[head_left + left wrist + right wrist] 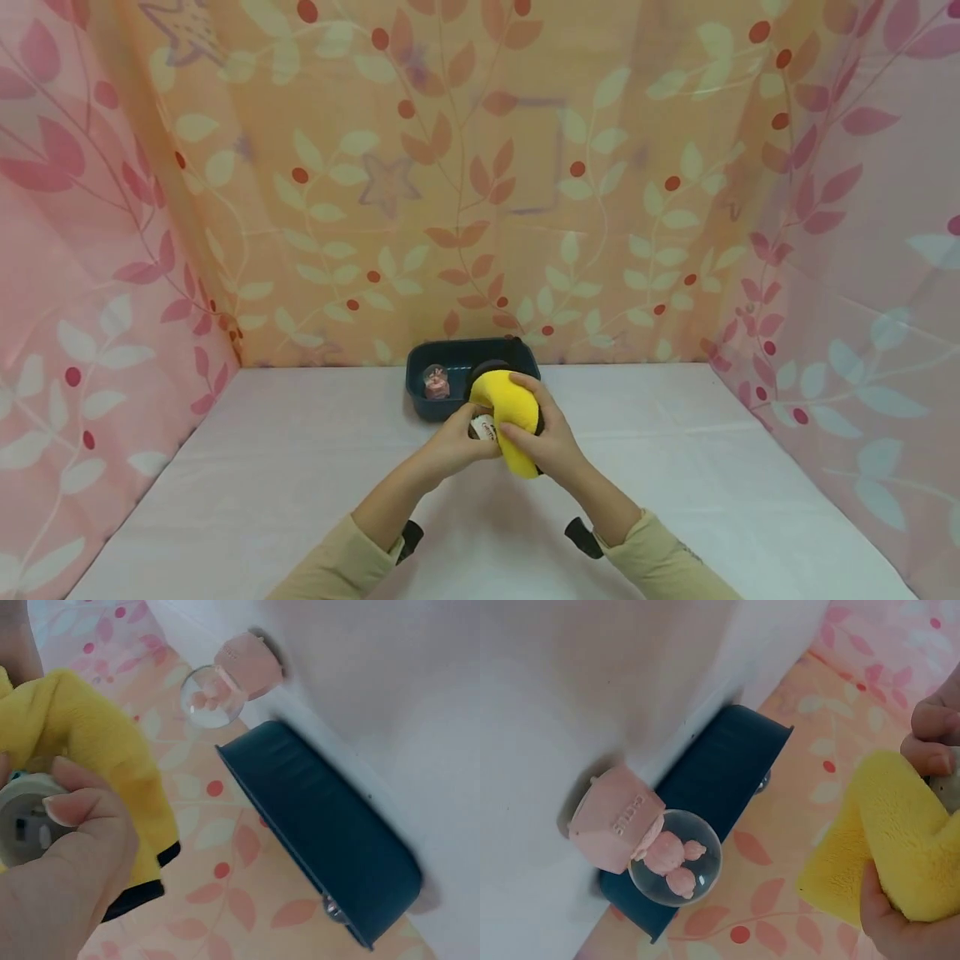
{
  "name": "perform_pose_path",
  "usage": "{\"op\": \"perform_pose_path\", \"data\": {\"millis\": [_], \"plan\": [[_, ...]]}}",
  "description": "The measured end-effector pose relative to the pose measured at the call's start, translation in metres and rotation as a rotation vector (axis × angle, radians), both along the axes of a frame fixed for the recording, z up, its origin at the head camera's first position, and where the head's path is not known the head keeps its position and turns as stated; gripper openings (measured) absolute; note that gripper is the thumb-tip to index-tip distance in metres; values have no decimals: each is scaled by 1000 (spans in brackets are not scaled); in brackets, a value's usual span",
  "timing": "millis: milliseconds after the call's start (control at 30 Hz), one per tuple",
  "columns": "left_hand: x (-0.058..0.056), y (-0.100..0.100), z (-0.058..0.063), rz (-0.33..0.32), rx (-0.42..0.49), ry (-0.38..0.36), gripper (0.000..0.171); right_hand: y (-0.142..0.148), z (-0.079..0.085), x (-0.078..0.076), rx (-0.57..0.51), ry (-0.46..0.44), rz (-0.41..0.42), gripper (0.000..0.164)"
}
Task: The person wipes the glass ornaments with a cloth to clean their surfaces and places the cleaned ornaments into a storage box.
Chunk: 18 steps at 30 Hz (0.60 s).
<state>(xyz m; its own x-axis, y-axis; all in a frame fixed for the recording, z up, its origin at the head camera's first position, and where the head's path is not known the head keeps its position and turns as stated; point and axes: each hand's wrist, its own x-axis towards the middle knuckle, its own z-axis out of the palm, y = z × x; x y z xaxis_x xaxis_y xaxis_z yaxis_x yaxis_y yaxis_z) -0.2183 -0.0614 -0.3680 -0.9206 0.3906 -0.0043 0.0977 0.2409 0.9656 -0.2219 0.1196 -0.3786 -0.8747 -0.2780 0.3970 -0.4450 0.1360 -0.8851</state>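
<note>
My left hand (pixel 459 443) grips a small ornament (pixel 483 427) with a pale base and red lettering. Its round grey underside (pixel 28 817) faces the left wrist camera, and its other end is hidden by the yellow cloth. My right hand (pixel 552 440) holds the folded cloth (pixel 517 408), fuzzy with black trim, against the ornament. A pink pot-shaped ornament (pixel 619 817) with a clear dome, marked CACTUS, stands on the table close to the bin; the head view does not show it. Another pink domed ornament (pixel 437 382) is inside the dark blue bin.
The dark blue bin (pixel 425 408) stands at the back of the white table (pixel 300 467), just beyond my hands. A patterned orange curtain (pixel 465 183) hangs behind the table, with pink curtains (pixel 97 275) at both sides.
</note>
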Motion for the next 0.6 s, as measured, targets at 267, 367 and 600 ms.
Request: {"op": "perform_pose_path", "data": {"millis": [267,367,600], "plan": [[-2,-1,-3,9,85,-65,51,1,-1,-7,-162,-62,-42,56],[-4,-2,-4,-14,132,-77,46,2,-1,-9,-266,-147,-45,54],[-8,-6,-10,-75,215,-131,44,3,-2,-13,-388,-312,-116,53]]}}
